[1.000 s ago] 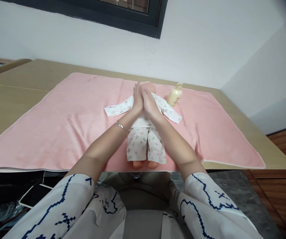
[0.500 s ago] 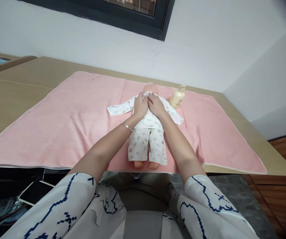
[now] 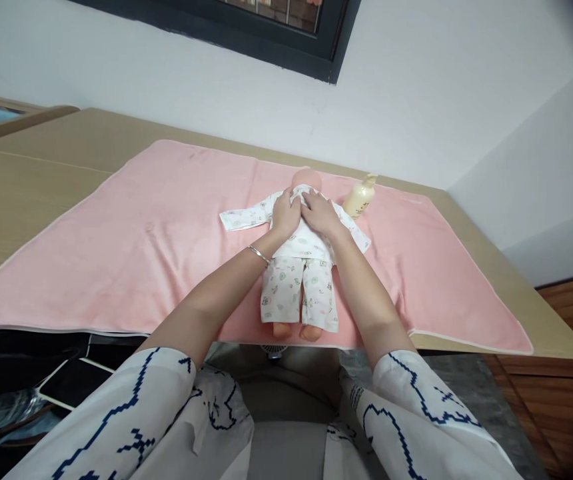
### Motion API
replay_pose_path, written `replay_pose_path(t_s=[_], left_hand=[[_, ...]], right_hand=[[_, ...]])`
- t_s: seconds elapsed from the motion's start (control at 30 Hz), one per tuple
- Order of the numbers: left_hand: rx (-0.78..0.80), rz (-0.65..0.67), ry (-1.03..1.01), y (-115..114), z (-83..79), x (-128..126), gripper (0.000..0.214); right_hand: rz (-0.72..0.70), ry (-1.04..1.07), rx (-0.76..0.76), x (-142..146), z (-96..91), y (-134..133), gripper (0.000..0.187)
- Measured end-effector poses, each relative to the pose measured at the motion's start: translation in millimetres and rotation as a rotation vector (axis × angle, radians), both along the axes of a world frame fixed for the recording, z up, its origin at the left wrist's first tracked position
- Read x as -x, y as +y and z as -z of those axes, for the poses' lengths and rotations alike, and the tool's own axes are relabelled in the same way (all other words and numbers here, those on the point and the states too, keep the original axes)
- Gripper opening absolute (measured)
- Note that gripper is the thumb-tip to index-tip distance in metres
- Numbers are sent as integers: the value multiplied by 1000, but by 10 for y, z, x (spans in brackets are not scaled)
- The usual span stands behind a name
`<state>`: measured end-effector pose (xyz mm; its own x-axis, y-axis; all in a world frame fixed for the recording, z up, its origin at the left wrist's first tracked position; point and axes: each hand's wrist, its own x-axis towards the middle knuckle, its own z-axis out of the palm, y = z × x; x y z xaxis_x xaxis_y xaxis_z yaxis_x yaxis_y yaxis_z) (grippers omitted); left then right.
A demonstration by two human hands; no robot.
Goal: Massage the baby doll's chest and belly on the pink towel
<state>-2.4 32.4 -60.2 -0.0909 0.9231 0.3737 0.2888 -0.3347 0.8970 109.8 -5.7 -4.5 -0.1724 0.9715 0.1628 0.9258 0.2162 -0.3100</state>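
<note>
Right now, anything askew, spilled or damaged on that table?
Nothing spilled or damaged. The doll lies straight on the pink towel, left hand and right hand flat on its chest, the pump bottle standing beside its sleeve. One mild oddity: the doll's feet sit right at the towel's near edge.

I count one doll (image 3: 298,293) at the front edge of the desk (image 3: 26,173), one pink towel (image 3: 141,233) and one pump bottle (image 3: 361,199) towards the far right corner. I see two hands, the left hand (image 3: 286,213) and the right hand (image 3: 320,215), and one bracelet (image 3: 258,254).
</note>
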Motion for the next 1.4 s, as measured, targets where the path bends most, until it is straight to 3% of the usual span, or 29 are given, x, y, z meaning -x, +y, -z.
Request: replay_pose_path(t_s=[0.3,0.6,0.77,0.9,1.07,1.2,1.4], left_hand=[[39,7,0,-5,-57,28,39],[-30,-85,131,39,12,18,44],[-37,-60,222,-37,-25,21,43],[-42,-59,235,-61,-40,19,40],[34,-57,130,49,-15,43,37],[102,-45,67,103,-15,62,35],[-38,-40,290,-13,-37,18,34]], right_hand=[[-27,23,2,5,12,-13,53],[43,250,8,-120,152,177,62],[130,420,-99,-195,271,256,55],[175,232,-203,-181,286,228,53],[115,5,-182,53,218,58,50],[78,1,-154,177,187,-27,50],[51,81,-160,-69,214,139,52]])
